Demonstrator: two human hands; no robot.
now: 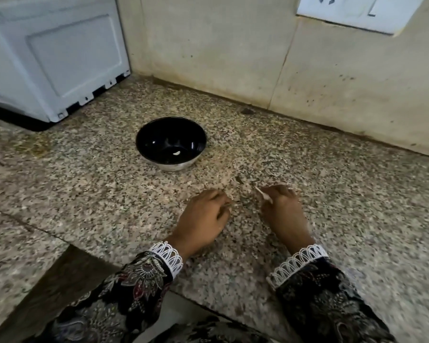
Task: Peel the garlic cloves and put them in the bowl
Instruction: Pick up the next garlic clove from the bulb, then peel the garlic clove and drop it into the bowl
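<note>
Pinching pale garlic clove, right hand; left hand curled (contents unclear).

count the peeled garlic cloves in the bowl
1: a single white clove lies on the bottom of the black bowl, right of centre. None looks hidden; the bowl's inside shows almost fully.

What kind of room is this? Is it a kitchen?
Most likely a kitchen. A speckled stone counter meets a tiled wall with a socket plate, a white appliance stands in the corner, and a black bowl holds one peeled garlic clove.
</note>
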